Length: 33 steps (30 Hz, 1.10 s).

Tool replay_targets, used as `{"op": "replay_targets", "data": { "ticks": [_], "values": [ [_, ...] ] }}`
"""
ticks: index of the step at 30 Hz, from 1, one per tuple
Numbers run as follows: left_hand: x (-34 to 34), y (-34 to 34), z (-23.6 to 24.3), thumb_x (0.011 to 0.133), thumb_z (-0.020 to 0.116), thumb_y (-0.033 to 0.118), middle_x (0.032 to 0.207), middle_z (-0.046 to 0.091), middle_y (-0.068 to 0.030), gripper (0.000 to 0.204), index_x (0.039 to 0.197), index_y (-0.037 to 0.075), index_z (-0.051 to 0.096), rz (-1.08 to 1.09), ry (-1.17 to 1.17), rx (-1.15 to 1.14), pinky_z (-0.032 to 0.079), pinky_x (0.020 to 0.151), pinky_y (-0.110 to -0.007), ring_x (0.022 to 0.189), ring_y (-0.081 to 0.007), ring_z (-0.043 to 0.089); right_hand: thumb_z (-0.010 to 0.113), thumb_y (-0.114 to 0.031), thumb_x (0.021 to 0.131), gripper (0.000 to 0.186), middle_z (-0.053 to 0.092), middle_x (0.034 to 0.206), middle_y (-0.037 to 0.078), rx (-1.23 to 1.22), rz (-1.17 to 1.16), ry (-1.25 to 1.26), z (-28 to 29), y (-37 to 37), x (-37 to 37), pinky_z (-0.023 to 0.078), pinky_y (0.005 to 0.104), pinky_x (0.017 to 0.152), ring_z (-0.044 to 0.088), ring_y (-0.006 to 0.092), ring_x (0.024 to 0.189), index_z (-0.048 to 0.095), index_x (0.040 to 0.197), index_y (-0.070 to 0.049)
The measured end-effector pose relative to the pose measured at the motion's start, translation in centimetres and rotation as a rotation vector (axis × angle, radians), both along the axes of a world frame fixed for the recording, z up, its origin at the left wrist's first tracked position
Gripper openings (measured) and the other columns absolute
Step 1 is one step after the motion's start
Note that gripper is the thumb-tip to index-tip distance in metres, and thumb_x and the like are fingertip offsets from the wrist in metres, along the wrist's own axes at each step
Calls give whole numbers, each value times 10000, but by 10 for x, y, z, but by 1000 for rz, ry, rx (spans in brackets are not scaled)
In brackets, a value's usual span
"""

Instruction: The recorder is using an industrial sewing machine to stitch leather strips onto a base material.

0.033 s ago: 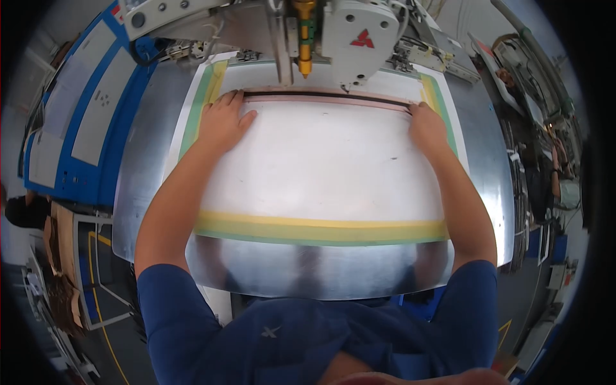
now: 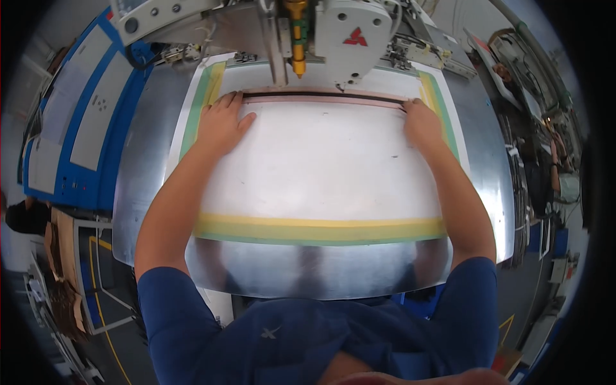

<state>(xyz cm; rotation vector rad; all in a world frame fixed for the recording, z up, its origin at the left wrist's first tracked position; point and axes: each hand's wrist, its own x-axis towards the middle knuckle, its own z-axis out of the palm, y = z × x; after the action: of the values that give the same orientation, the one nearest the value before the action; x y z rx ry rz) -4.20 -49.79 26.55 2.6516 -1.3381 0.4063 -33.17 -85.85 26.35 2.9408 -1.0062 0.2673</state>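
A long narrow black strip (image 2: 321,95) lies across the far part of a white sheet (image 2: 314,167), inside a slot with pinkish edges. My left hand (image 2: 224,125) rests flat at the strip's left end, fingers stretched forward and thumb held apart. At the other end, my right hand (image 2: 422,125) has its fingers curled together, pinching the strip's tip; the exact contact is partly hidden. Just beyond the strip hangs the white head (image 2: 356,48) of a sewing machine, with a gold-coloured cylinder (image 2: 298,38) pointing down beside it.
Yellow and green tape (image 2: 314,230) borders the white sheet, which lies on a shiny metal table (image 2: 144,141). A blue cabinet (image 2: 102,122) stands at the left. Racks and stacked material (image 2: 513,135) line the right side.
My right hand has shifted slightly left along the strip. The machine head and gold cylinder appear a little further left and lower. My left hand stays nearly still.
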Motion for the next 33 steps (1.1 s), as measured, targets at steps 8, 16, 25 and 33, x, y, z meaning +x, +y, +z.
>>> {"op": "replay_targets", "data": {
  "ticks": [8,16,25,33],
  "values": [
    [-36,-55,-4,987,624,503,1474,571,-195,653,1464,60,573,-137,12,33,414,1110,-502,1348,-379,551,541,-51,942,245,696,1152,190,87,137,-105,4,38,47,580,488,915,708,392,1070,743,1075,-13],
    [-92,-111,1,974,645,491,1448,568,-240,604,1451,122,608,-306,59,10,411,1109,-527,1308,-428,554,591,-86,939,225,742,1081,179,29,145,-49,2,47,63,614,434,869,746,343,1024,797,1013,-35],
    [-130,-162,-10,1020,530,619,1609,403,-323,716,1591,189,494,-256,77,66,292,1222,-542,1504,-488,368,601,-112,947,224,762,1071,156,-42,102,65,-2,8,30,622,396,841,756,304,1000,812,1005,-64],
    [-101,-157,-17,1021,554,532,1603,484,-200,712,1523,28,533,-320,83,84,281,1225,-549,1547,-352,359,601,-100,942,216,757,1050,154,-58,92,27,-15,6,32,623,385,823,751,295,998,809,982,-57]
  ]
}}
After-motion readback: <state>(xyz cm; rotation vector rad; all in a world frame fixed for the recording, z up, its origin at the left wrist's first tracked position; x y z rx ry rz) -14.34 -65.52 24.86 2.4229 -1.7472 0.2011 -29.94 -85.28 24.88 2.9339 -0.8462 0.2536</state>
